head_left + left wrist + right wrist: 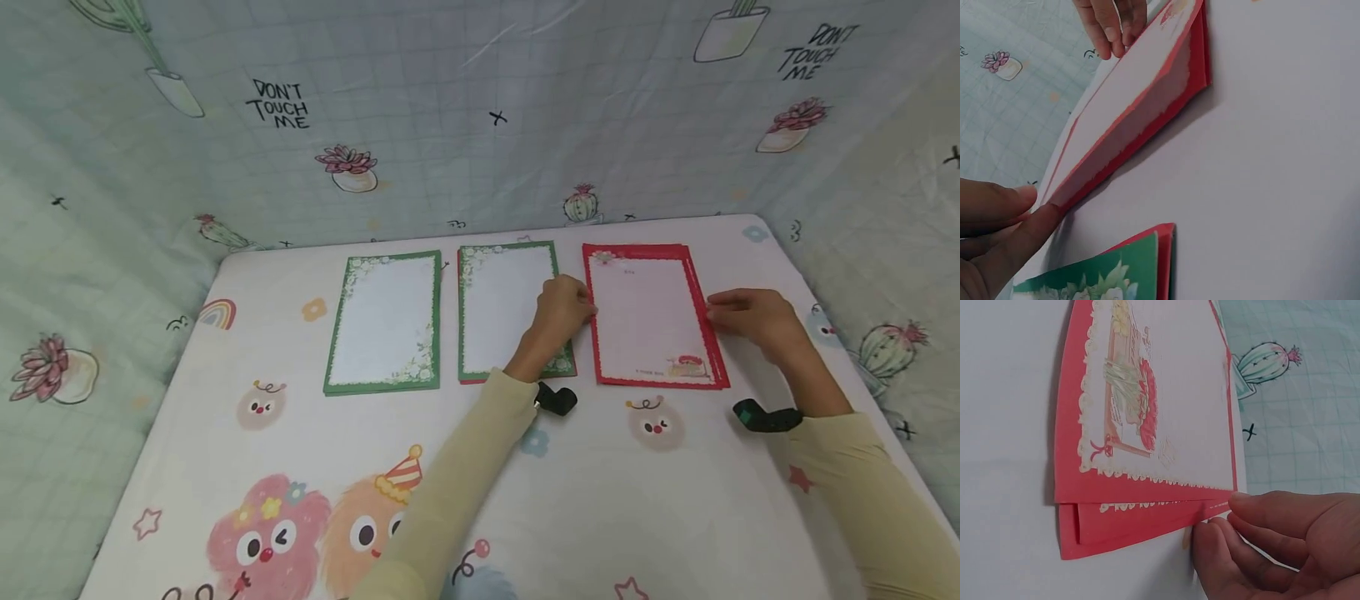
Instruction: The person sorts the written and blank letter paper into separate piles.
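A stack of red-bordered paper sheets (648, 321) lies at the right of the table, its layers slightly fanned at the right side. With thumb and fingers my left hand (558, 308) pinches its left edge. At the opposite edge my right hand (761, 321) grips the sheets, thumb at the border of the top sheet (1185, 419) and fingers below. The near edge of the upper sheet (1129, 100) bows apart from the red layer underneath. Under my left wrist lies a green-bordered sheet (502, 308), partly hidden, with red showing beneath it.
Another green-bordered sheet (386, 321) lies at the left of the row. A printed cloth (285, 450) covers the table. Patterned curtains (450, 117) hang behind and at both sides, close to the table's far edge.
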